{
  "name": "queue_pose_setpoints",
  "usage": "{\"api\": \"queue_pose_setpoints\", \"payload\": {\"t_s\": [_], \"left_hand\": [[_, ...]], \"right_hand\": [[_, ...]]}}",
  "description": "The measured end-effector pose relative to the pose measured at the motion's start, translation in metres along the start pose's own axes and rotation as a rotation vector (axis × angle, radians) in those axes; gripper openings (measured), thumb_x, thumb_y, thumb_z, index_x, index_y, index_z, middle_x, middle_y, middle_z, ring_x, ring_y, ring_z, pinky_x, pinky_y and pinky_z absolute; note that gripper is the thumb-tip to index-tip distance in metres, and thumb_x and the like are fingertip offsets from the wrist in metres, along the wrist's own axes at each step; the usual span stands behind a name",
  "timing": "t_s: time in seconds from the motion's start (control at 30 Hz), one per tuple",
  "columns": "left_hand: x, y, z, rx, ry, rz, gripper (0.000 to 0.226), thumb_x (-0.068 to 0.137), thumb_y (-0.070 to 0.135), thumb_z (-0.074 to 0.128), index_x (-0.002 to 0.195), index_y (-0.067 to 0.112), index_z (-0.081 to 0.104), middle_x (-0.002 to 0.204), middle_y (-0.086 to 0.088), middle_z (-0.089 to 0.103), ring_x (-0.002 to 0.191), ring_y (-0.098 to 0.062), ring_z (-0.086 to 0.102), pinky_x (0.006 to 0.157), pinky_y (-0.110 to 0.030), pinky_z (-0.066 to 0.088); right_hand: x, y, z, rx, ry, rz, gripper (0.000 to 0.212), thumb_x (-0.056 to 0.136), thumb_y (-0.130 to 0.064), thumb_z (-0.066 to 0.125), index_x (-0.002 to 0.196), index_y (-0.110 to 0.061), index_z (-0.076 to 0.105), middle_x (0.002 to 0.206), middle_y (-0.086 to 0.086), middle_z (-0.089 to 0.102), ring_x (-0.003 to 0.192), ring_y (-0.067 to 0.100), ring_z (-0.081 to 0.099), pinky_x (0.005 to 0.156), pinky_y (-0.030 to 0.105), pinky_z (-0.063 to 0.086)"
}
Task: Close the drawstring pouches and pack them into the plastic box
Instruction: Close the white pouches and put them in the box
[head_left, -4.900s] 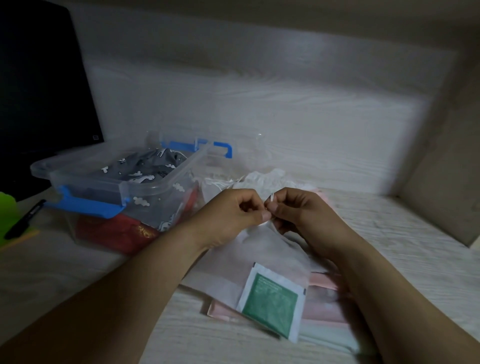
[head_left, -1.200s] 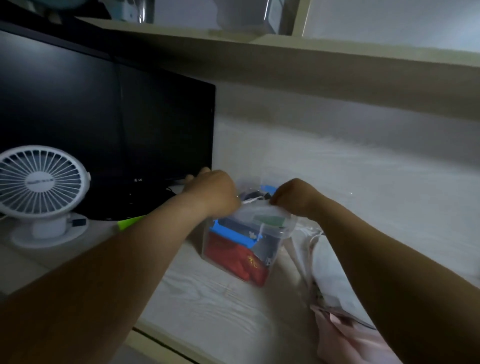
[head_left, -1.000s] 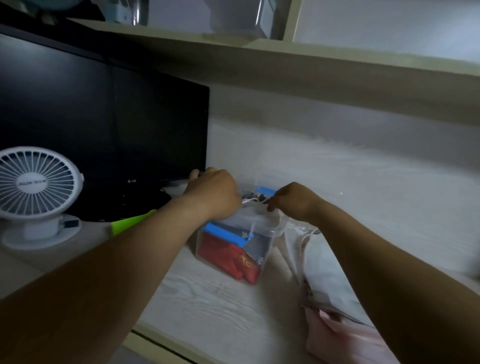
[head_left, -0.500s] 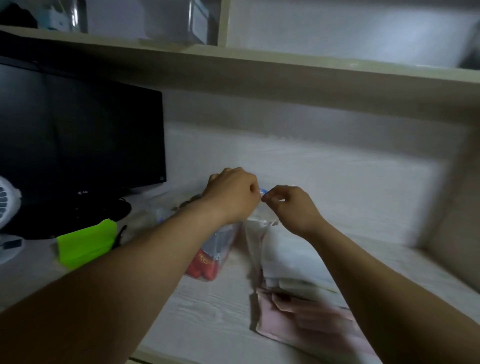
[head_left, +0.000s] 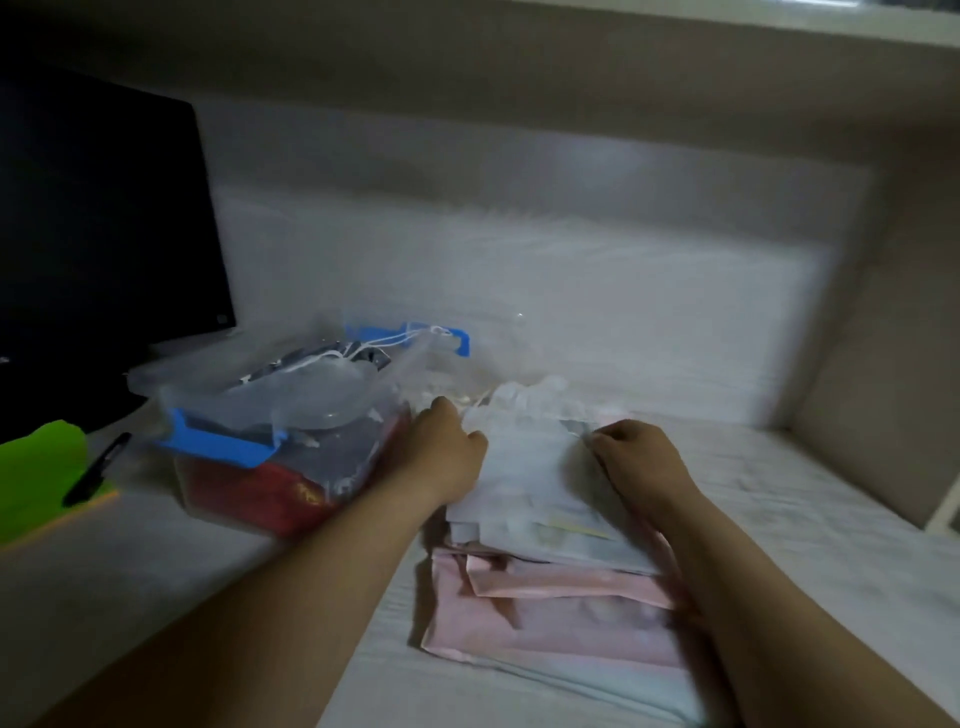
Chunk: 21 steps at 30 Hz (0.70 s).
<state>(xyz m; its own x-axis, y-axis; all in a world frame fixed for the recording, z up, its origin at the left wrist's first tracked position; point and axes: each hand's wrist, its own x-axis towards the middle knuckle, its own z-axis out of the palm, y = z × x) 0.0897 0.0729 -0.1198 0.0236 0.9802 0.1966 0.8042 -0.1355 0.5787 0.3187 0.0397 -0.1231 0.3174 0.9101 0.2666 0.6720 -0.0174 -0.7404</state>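
Down on the desk there is a pile of flat pouches, and both hands are on the top one. The left hand is at the left side of the white pouch, with its fingers curled onto the edge. The right hand is at the right side of the same pouch, and its fingers are curled onto it too. The hands are apart, with the pouch between them. The top of the white pouch looks bunched up, but the picture is blurry, so the strings there are hard to see.

Under the white pouch lie the pink pouches, flat on the desk.

Just left of the pile stands the plastic box. It is clear, with blue clips, and it is open. A red pouch lies at the bottom and a grey pouch lies above it. A pale pouch sits on top, and its white strings hang over the far rim.

Behind the box is a dark monitor. At the far left are a green thing and a black pen.
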Motion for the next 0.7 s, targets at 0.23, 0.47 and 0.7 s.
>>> {"api": "queue_pose_setpoints", "payload": {"t_s": [0.23,0.47,0.7], "left_hand": [[0.008,-0.015,0.013,-0.122,0.174,0.080,0.010,0.096,0.027,0.064,0.102,0.020,0.065,0.108,0.000,0.072,0.108,-0.025,0.062,0.083,-0.027,0.040],[0.009,-0.017,0.015,-0.171,0.177,0.093,0.013,0.094,0.033,0.067,0.104,0.024,0.067,0.103,0.005,0.072,0.107,-0.021,0.062,0.091,-0.027,0.043],[0.005,-0.018,0.018,-0.192,0.129,0.070,0.012,0.092,0.032,0.068,0.096,0.026,0.059,0.104,0.000,0.067,0.100,-0.024,0.062,0.090,-0.037,0.053]], "right_hand": [[0.004,0.013,0.007,0.109,-0.055,0.027,0.022,0.092,-0.018,0.066,0.078,-0.003,0.074,0.063,0.004,0.068,0.055,0.018,0.059,0.061,0.032,0.046],[0.003,0.013,0.013,-0.025,-0.096,-0.051,0.013,0.091,-0.030,0.069,0.094,-0.020,0.077,0.084,-0.004,0.076,0.083,0.019,0.072,0.079,0.034,0.055],[0.004,0.007,0.017,-0.111,-0.003,-0.230,0.034,0.080,-0.039,0.072,0.108,-0.022,0.078,0.094,-0.002,0.074,0.085,0.015,0.067,0.074,0.025,0.046]]}}
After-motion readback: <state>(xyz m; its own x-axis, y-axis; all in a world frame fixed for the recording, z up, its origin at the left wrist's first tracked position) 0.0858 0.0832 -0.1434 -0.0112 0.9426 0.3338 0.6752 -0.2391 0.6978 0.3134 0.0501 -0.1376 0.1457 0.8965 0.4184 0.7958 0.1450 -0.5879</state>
